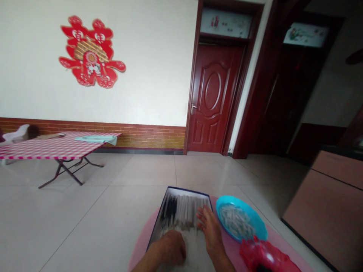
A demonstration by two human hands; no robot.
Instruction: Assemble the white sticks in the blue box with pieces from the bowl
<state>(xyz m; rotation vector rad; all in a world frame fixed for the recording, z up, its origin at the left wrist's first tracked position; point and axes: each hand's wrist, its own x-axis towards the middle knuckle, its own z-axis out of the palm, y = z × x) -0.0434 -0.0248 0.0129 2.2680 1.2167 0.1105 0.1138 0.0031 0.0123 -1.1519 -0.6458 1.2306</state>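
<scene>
Grey sticks (185, 211) likely being aligned in tray (187, 192); right hand (209, 226) spread, left hand (171, 247) curled, contents unclear; next needs light straightening.

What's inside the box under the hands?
Slim sticks in a row: dark at left, pale to the right. The left hand and right hand cover parts of the box; anything beneath them is hidden.

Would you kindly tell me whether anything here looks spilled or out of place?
Nothing looks spilled. The pale green cloth droops untidily over the edge of the checked table; sticks in the blue bowl lie jumbled, unlike those lined up in the tray.
</scene>
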